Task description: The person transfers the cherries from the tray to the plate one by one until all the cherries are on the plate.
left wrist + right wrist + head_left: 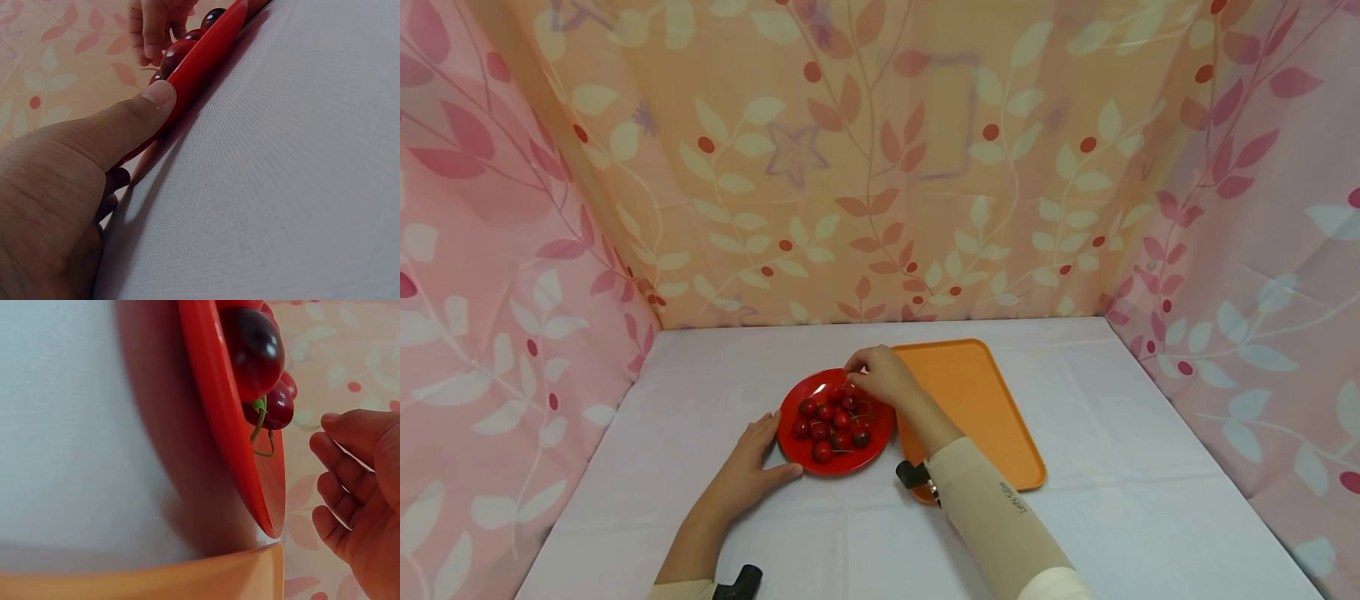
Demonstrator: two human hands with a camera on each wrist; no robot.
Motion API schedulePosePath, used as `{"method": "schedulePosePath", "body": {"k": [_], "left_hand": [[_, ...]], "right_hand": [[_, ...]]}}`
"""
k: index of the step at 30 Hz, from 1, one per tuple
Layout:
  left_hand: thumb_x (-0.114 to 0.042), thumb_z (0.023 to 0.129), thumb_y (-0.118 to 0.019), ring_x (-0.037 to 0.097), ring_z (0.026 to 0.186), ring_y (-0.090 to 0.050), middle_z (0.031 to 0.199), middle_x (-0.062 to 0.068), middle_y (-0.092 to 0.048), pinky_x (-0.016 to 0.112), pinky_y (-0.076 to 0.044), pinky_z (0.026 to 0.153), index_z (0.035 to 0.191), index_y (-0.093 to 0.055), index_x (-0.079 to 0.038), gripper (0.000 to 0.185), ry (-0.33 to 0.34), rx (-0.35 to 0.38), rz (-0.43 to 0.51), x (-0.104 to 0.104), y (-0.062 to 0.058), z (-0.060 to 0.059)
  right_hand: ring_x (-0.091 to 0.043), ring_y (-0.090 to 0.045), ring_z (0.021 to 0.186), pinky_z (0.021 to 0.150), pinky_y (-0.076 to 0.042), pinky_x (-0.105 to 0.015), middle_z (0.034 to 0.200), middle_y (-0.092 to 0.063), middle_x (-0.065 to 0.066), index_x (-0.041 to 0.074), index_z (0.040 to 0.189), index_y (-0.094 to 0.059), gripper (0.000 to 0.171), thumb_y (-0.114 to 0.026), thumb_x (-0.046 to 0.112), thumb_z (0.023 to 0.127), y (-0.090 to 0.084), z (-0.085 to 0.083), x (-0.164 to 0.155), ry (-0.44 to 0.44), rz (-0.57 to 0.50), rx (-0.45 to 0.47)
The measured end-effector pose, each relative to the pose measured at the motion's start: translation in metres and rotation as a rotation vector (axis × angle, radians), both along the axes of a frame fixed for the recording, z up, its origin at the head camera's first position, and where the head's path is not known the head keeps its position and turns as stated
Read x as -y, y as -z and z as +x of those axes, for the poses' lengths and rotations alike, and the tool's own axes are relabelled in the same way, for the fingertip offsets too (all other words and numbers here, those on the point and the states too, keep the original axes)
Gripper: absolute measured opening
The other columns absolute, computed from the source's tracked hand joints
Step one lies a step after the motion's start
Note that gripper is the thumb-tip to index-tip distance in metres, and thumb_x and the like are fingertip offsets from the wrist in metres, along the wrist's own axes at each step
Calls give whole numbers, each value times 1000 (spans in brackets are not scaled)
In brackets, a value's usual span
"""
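Note:
A red plate (807, 390) of dark cherries (831, 421) sits on the white cloth. My left hand (748, 467) lies flat on the cloth at the plate's left rim, its thumb (150, 103) pressing the red rim (206, 50). My right hand (880, 375) hovers over the plate's far edge with fingers loosely curled just above the cherries (178, 53). In the right wrist view those fingers (340, 475) hold nothing, and they sit beside the plate (219, 412) and two stemmed cherries (253, 344).
An orange tray (977, 408) lies right of the plate, touching or nearly touching it, under my right forearm; its edge (156, 581) shows in the right wrist view. Floral curtains (880, 167) wall in the table on three sides.

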State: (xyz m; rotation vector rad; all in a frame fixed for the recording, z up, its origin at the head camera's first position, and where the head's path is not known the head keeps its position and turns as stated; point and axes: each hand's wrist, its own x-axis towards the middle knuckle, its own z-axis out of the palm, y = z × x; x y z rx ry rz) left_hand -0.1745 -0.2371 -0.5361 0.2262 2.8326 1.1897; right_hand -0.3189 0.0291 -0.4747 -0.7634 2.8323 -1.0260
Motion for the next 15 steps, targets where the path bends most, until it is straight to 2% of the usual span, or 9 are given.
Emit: {"method": "schedulePosePath", "body": {"k": [5,15], "left_hand": [[-57,79,-82,35,158,-13,168,8,-30,64,-13,124,163,-28,-17,107,1,3,2,-1,0,0],[-59,79,-82,37,158,-13,168,10,-30,65,-13,124,163,-29,-15,108,3,-4,2,1,2,-1]], "right_hand": [[-16,-58,99,92,-54,-35,101,-73,6,18,106,-78,12,-71,22,97,-1,6,-4,2,2,-5],[-17,-58,99,92,-54,-35,102,-72,7,19,106,-78,13,-72,26,97,-4,21,-16,36,-5,-56]]}}
